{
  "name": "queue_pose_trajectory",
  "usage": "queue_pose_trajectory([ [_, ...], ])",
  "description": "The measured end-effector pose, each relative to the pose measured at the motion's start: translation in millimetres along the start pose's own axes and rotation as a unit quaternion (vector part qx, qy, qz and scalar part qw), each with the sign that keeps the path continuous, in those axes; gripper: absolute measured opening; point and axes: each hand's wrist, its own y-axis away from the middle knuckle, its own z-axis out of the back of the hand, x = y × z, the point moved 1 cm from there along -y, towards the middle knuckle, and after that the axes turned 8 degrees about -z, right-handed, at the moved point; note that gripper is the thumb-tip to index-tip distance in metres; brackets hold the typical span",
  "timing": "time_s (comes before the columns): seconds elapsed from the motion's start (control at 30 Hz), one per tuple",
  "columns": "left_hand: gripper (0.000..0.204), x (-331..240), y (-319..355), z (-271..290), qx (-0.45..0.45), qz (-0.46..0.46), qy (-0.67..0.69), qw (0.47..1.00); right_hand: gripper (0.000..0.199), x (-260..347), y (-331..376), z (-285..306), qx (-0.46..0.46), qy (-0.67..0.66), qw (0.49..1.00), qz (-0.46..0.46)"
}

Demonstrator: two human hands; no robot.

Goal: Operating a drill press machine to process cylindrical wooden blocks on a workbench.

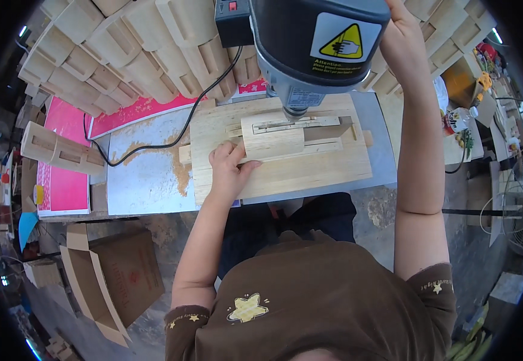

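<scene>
A rounded, pale wooden block (272,143) with a long slot along its top lies on a flat wooden jig board (328,169). My left hand (230,170) grips the block's left end, fingers curled against it and thumb along its near side. Directly above stands a drill press (309,54) with a dark motor housing, its chuck (294,112) just over the slot; the tip of the bit is hard to make out. My right hand (401,21) reaches up to the right side of the housing, where its fingers are hidden behind the machine and the frame's edge.
Stacked slotted wooden pieces (135,51) crowd the back of the table. Another slotted piece (63,148) stands at the left. A black cable (153,146) curves over the sawdust-strewn tabletop (138,189). An open cardboard box (126,274) sits on the floor; a plastic bottle (461,119) is at right.
</scene>
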Motion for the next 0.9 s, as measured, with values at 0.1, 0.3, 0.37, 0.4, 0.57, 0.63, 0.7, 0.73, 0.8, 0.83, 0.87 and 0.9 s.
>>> queue_pose_trajectory([
  [0.1,0.054,3.3,0.6,-0.5,0.003,0.007,-0.003,1.000,0.026,0.9,-3.2,19.7,0.109,0.041,0.990,-0.084],
  [0.3,0.052,0.8,-0.2,1.1,-0.005,-0.006,-0.010,1.000,0.016,16.5,59.9,58.0,0.135,0.092,0.986,-0.019],
  [0.37,0.052,0.0,2.9,4.7,-0.006,-0.002,-0.021,1.000,0.008,15.0,88.7,58.0,0.129,0.084,0.988,-0.027],
  [0.4,0.052,0.1,2.6,4.1,-0.005,-0.002,-0.015,1.000,0.008,11.8,100.2,59.5,0.131,0.085,0.987,-0.029],
  [0.57,0.051,-0.4,-1.1,-0.6,0.002,-0.007,0.002,1.000,0.011,-31.4,151.3,51.9,0.114,0.053,0.992,-0.015],
  [0.63,0.050,-2.4,-0.9,1.7,-0.002,0.001,-0.010,1.000,0.011,-54.9,162.1,35.7,0.104,0.042,0.994,0.014],
  [0.7,0.050,-0.7,-0.1,0.6,0.003,0.009,-0.004,1.000,0.011,-62.2,164.2,30.6,0.093,0.032,0.994,0.042],
  [0.73,0.050,0.4,-0.4,0.3,0.008,0.015,0.002,1.000,0.012,-62.8,163.6,29.4,0.091,0.034,0.994,0.047],
  [0.8,0.050,-1.7,0.7,1.2,0.001,0.007,-0.010,1.000,0.013,-58.7,160.4,32.7,0.088,0.036,0.994,0.051],
  [0.83,0.050,-2.5,0.4,2.3,-0.007,-0.002,-0.022,1.000,0.013,-50.0,153.7,39.2,0.120,0.068,0.988,0.071],
  [0.87,0.050,-3.0,-0.2,1.9,-0.006,-0.003,-0.022,1.000,0.013,-42.7,145.4,46.1,0.151,0.099,0.979,0.090],
  [0.9,0.050,-3.3,-1.3,1.5,-0.008,-0.009,-0.038,0.999,0.011,-36.8,133.9,53.1,0.132,0.063,0.984,0.097],
])
